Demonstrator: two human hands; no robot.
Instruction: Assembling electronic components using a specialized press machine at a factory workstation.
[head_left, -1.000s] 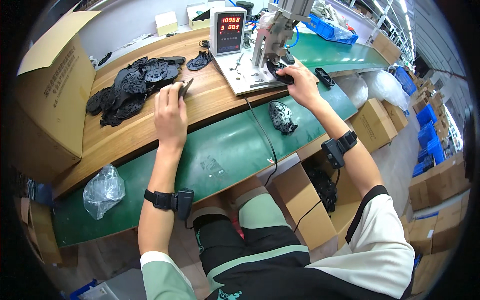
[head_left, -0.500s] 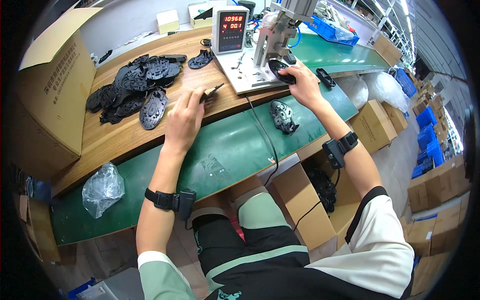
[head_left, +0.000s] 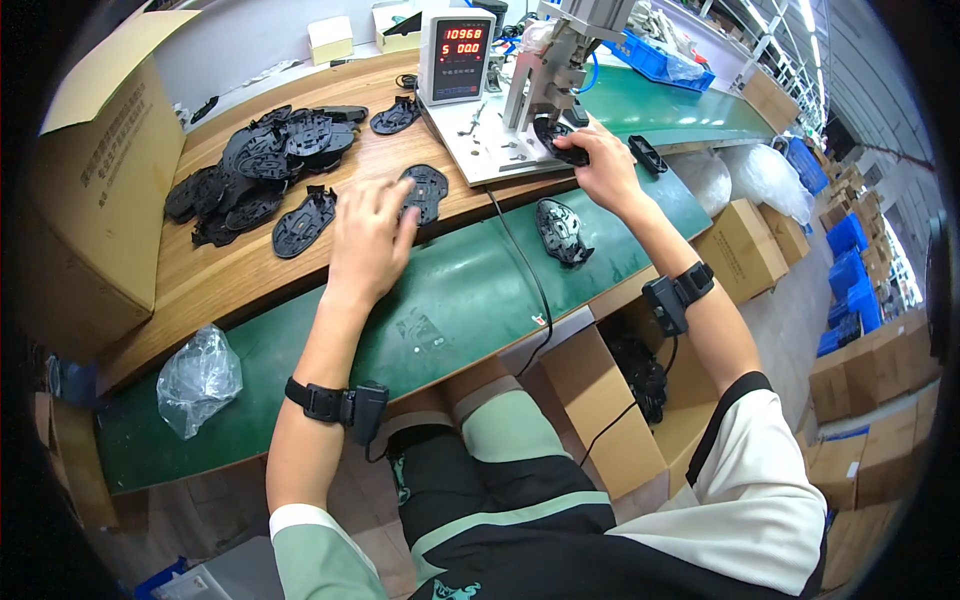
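Note:
My right hand (head_left: 608,170) pinches a black mouse-shaped plastic shell (head_left: 560,145) on the metal plate (head_left: 480,140) under the bench press (head_left: 550,85). The shell's far end sits beneath the press head. My left hand (head_left: 368,232) hovers over the edge of the wooden board, fingers apart and holding nothing. Right beside its fingertips another black mouse shell (head_left: 428,193) lies flat on the wood. To the hand's left is a loose shell (head_left: 304,222), in front of a heap of similar shells (head_left: 285,150). One more shell, shiny inside (head_left: 563,232), rests on the green bench strip near the right forearm.
A white control box with a red display (head_left: 455,60) stands beside the press. At the left is a tall open carton (head_left: 110,190); a clear plastic bag (head_left: 200,380) lies on the green strip. A black cable (head_left: 520,260) crosses the bench front. A small black part (head_left: 648,155) lies at right.
My left hand has let go of the tilted shell, which now lies flat on the wood, and its fingers have spread. My right hand has barely moved. The display reading has changed.

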